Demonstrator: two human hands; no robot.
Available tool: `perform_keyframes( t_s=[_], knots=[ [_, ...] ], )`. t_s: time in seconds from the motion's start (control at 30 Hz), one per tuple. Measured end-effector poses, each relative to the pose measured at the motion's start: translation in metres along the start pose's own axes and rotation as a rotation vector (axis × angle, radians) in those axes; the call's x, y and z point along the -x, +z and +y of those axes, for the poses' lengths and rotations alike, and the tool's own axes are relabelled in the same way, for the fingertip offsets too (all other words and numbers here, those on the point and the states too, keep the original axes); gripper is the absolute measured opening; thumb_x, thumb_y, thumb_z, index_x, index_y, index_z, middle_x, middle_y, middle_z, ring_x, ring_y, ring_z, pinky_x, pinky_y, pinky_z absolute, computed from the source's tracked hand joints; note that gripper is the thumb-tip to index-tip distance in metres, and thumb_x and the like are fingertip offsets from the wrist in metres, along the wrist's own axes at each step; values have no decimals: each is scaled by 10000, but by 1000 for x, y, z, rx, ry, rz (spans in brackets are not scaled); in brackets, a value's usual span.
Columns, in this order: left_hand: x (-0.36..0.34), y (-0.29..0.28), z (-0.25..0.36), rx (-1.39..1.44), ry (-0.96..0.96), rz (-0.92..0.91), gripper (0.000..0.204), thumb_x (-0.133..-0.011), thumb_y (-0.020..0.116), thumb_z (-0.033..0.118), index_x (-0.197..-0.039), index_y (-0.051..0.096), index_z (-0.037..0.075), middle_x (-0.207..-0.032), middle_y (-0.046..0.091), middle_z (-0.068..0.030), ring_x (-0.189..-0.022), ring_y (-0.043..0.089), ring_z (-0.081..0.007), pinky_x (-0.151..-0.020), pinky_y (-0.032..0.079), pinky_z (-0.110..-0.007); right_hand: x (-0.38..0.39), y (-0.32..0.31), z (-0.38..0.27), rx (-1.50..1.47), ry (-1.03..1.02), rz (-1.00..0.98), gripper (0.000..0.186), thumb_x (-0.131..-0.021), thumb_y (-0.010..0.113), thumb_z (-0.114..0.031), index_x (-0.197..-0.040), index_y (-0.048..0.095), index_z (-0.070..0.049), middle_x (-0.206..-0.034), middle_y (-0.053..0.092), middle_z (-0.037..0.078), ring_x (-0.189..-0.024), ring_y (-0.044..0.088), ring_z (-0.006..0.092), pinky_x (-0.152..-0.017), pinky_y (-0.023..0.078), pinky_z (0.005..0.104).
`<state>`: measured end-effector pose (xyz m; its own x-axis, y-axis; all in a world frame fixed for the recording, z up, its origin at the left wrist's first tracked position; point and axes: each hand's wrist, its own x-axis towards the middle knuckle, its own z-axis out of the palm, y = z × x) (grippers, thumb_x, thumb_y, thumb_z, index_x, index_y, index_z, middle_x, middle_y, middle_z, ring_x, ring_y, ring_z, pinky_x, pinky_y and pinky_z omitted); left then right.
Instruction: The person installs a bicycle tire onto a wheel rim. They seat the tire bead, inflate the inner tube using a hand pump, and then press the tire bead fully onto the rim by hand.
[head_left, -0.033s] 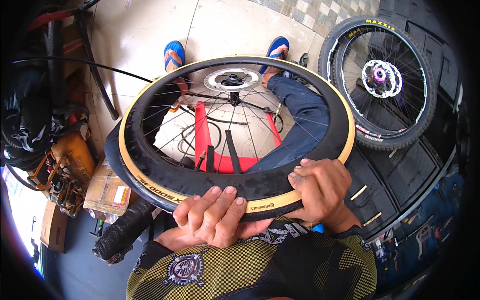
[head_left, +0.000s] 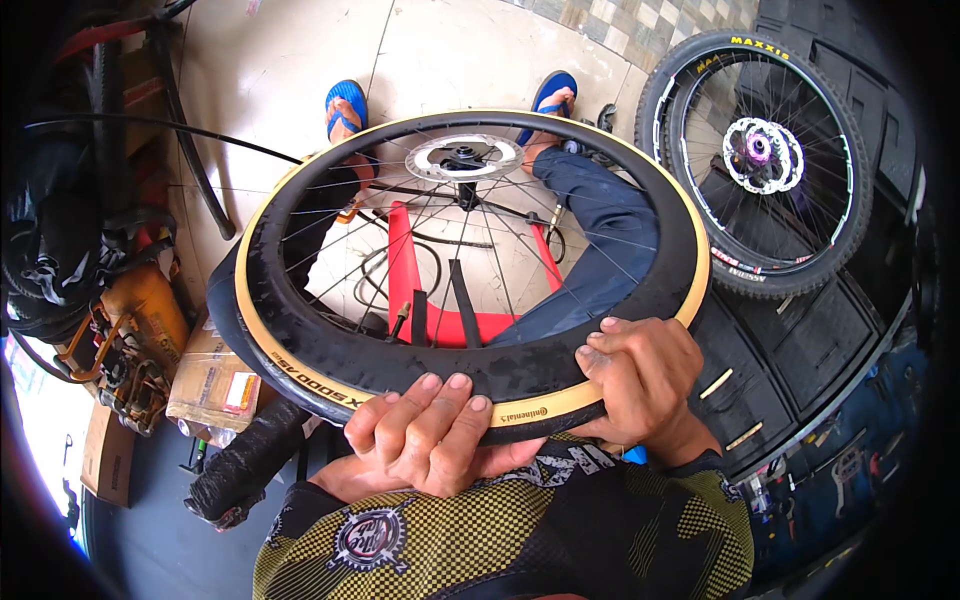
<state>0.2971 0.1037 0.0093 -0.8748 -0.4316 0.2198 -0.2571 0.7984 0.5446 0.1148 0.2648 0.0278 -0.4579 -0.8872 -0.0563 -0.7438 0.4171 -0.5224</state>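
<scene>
A bicycle wheel with a deep black rim point(head_left: 318, 322) lies tilted across my lap, its near edge close to my body. Around the rim sits a tyre point(head_left: 700, 262) with tan sidewalls and black tread. My left hand point(head_left: 425, 435) curls its fingers over the tyre's near edge, left of centre. Farther right, my right hand point(head_left: 645, 385) grips the tyre, fingertips bent against the black rim. Both palms are mostly hidden underneath. A silver disc rotor point(head_left: 425, 160) surrounds the hub, and a valve point(head_left: 402, 318) sticks inward from the rim. I cannot tell whether the tyre's bead is fully seated.
Red frame-like bars point(head_left: 402, 255) show through the spokes, with my trouser leg point(head_left: 600, 255) beside them. Two knobbly-tyred wheels point(head_left: 850, 150) lie on black panels at right. Tools point(head_left: 850, 480) hang at lower right. Cardboard boxes point(head_left: 205, 385) and a black-wrapped handlebar-like piece point(head_left: 245, 465) are at left.
</scene>
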Motion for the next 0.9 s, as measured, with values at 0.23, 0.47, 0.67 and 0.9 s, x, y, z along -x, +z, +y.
perform_keyframes(
  t_s=[0.23, 0.47, 0.67, 0.9],
  knots=[
    [-4, 1, -10, 17, 33, -48, 525, -811, 774, 735, -922, 760, 222, -895, 762, 27, -914, 697, -160, -932, 435, -377, -5, 3, 2, -13, 50, -3, 255, -831, 789, -272, -791, 659, -56, -785, 683, 59, -703, 721, 231, -586, 389, 340],
    [-2, 5, -7, 2, 14, 2, 551, -805, 763, 760, -911, 763, 220, -869, 763, 18, -897, 700, -162, -933, 433, -387, -6, 2, 2, -20, 49, 2, 270, -867, 760, -306, -813, 668, -58, -778, 683, 57, -716, 733, 236, -594, 401, 336],
    [-1, 4, -7, 10, 20, -15, 563, -818, 762, 757, -966, 754, 214, -944, 768, 13, -931, 695, -162, -948, 426, -389, -4, 2, 2, -17, 47, 11, 285, -872, 768, -323, -829, 679, -56, -794, 689, 56, -732, 737, 241, -606, 423, 339],
    [-18, -17, -21, 69, 145, -179, 527, -829, 862, 650, -1056, 720, 196, -1072, 743, -6, -979, 688, -184, -956, 470, -403, -4, 5, 4, -3, 30, 56, 383, -883, 777, -419, -829, 679, -53, -817, 695, 62, -767, 741, 251, -612, 452, 359]
  ],
)
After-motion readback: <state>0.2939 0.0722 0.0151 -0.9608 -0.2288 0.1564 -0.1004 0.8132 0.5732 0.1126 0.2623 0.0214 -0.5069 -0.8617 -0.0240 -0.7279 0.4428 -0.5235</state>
